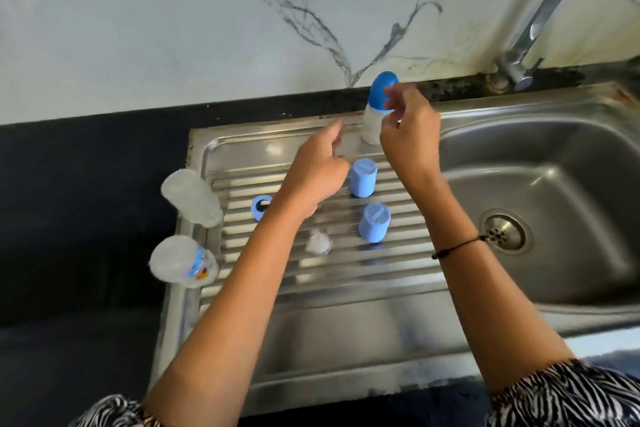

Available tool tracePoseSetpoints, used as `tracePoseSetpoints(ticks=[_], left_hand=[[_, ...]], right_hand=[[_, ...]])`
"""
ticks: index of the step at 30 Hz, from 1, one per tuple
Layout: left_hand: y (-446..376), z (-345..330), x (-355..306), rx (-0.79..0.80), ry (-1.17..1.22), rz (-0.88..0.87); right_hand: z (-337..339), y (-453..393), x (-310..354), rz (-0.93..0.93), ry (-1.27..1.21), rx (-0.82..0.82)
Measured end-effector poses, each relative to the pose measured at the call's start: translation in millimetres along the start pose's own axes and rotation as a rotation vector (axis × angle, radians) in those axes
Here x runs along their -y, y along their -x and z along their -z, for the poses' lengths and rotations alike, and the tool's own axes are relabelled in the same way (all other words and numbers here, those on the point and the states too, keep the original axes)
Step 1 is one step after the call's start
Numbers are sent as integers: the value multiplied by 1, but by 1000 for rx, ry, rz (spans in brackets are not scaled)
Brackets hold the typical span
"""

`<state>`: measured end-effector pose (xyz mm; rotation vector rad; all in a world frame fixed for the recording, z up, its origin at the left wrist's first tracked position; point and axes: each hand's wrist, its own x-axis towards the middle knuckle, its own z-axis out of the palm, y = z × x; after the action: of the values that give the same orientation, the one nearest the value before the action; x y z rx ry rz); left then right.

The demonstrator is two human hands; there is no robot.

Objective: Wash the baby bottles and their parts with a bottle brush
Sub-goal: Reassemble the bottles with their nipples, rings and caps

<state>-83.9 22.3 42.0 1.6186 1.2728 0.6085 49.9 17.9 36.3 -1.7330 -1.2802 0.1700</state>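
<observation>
From the head view, we judge the washing barely begun: two bottles (189, 197) lie at nine o'clock of the drainboard (346, 288), two caps (362, 177) stand centre, and no brush shows. Our right hand (408, 135) has its fingers (393, 97) pinched at the capped bottle (375, 111) at twelve o'clock; the left hand (317, 173) hovers loosely curled, holding nothing.

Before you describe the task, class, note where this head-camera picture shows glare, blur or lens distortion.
Head view: bright glare patches on the steel drainboard; the left hand and the right hand are motion-blurred at the fingers; wide-angle bending curves the counter edge and smears the tap near the corner.
</observation>
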Motion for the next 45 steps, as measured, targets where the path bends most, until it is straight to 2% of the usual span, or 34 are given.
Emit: tracePoseSetpoints(ticks=[2, 5, 12, 15, 18, 21, 25, 30, 33, 36, 39, 40, 42, 45], left_hand=[[25, 18, 4, 0, -105, -46], [65, 49, 17, 1, -392, -79], [129, 109, 66, -172, -657, -165], [144, 125, 85, -197, -759, -163], [149, 137, 103, -131, -879, -114], [151, 141, 116, -33, -830, -81], [151, 142, 122, -68, -891, -123], [138, 147, 118, -16, -929, -74], [134, 161, 89, -38, -766, -169], [135, 183, 43, -127, -459, -336], [138, 201, 0, -160, 99, -449], [138, 204, -12, -145, 304, -460], [136, 211, -34, -69, 608, -480], [130, 215, -58, 124, 1018, -399]], right_hand=[[-2, 28, 22, 28, -20, 72], [-17, 66, 46, 51, -27, 205], [-76, 138, 71, 109, 280, 622], [-94, 161, 77, 166, 437, 738], [-104, 180, 81, 200, 595, 740], [-107, 192, 82, 159, 665, 720], [-105, 200, 81, 99, 565, 654], [-76, 191, 92, -22, 366, 545], [-43, 183, 111, -99, 270, 436], [-2, 168, 143, -153, 77, 304], [36, 141, 184, -165, -196, 90], [49, 133, 198, -155, -282, 73], [76, 120, 226, -89, -475, 128], [112, 110, 247, 45, -837, 362]])
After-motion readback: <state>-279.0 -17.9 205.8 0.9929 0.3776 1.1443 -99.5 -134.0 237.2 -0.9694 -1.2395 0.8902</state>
